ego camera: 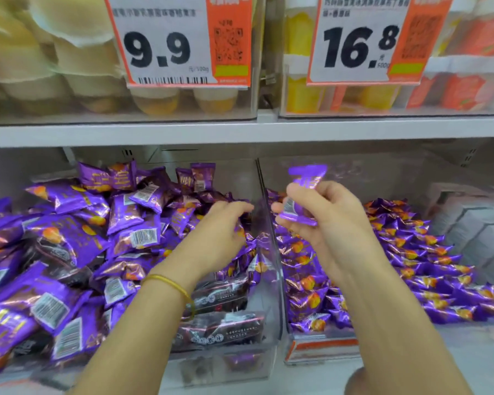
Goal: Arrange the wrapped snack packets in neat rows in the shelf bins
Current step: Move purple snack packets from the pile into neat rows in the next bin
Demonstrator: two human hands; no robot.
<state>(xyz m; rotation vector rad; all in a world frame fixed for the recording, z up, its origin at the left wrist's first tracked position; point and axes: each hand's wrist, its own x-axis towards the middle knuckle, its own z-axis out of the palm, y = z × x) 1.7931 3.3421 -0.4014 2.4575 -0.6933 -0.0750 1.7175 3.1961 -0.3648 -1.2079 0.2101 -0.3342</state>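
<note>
Two clear shelf bins hold purple wrapped snack packets. The left bin [264,315] has a loose jumbled heap of packets [77,223]. In the right bin [320,347] the packets [397,252] lie in tidy overlapping rows. My right hand [325,223] is raised above the right bin near the divider and grips a purple packet [300,206] between fingers and thumb. My left hand [226,232], with a gold bangle on its wrist, reaches down into the right end of the left bin with fingers loosely curled over the packets; I cannot tell if it holds one.
A clear divider wall [265,212] separates the two bins. The shelf [240,132] above carries bins of jelly cups with price cards 9.9 [160,49] and 16.8 [357,47]. White boxes [474,223] sit at the far right.
</note>
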